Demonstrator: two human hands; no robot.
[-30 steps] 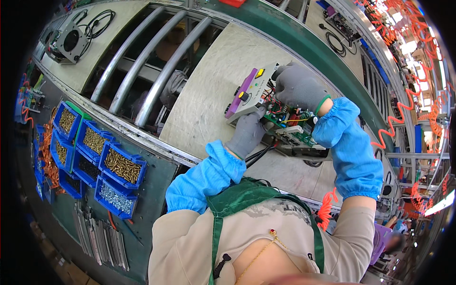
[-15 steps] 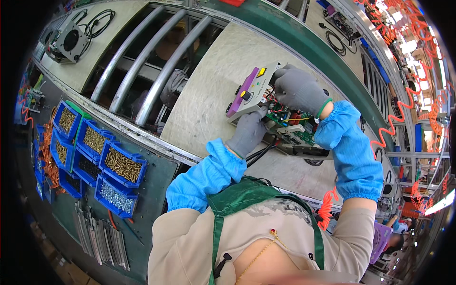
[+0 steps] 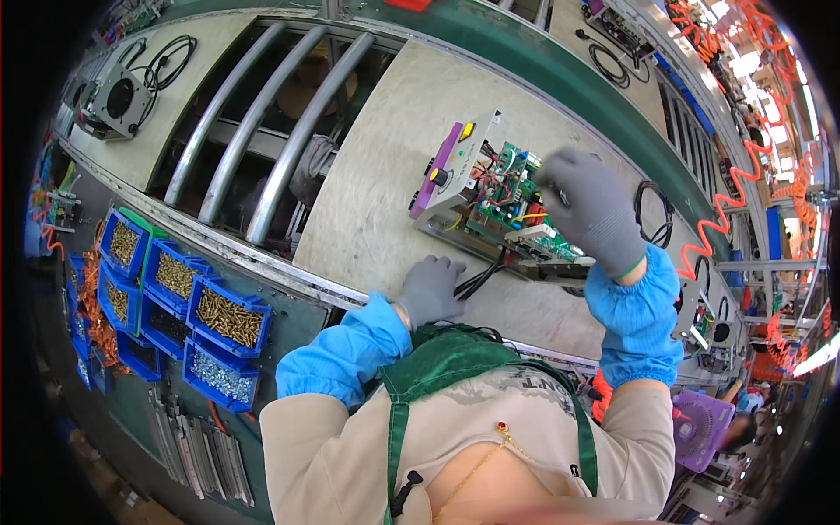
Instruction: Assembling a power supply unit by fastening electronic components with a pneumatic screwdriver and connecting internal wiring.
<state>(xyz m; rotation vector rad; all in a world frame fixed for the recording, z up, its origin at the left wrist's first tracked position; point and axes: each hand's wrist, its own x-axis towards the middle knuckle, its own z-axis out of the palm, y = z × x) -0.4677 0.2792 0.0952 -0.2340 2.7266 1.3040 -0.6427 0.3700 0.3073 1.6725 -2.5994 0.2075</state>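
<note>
An open electronic unit (image 3: pixel 446 175) stands on the pale work board, with a light grey front panel, a purple edge, a yellow switch and a yellow-capped knob. Behind the panel lies its green circuit board (image 3: pixel 503 201), with red and yellow wires. My left hand (image 3: pixel 433 290), in a grey glove, rests near the board's front edge with its fingers apart and nothing visible in them. Beside its fingertips run black cables (image 3: pixel 481 278) from the unit. My right hand (image 3: pixel 591 206), also gloved, is over the circuit board's right end; motion smears its fingers.
Blue bins (image 3: pixel 229 317) of screws and small metal parts stand at the left, with metal strips (image 3: pixel 197 446) below them. Steel rollers (image 3: pixel 306 140) border the pale board (image 3: pixel 376 175). Another unit (image 3: pixel 118 96) sits far left. A coiled red hose (image 3: pixel 700 236) hangs at the right.
My left hand has come off the front panel and moved down toward me. My right hand has moved right and down, baring more of the circuit board. The unit has shifted slightly left in view.
</note>
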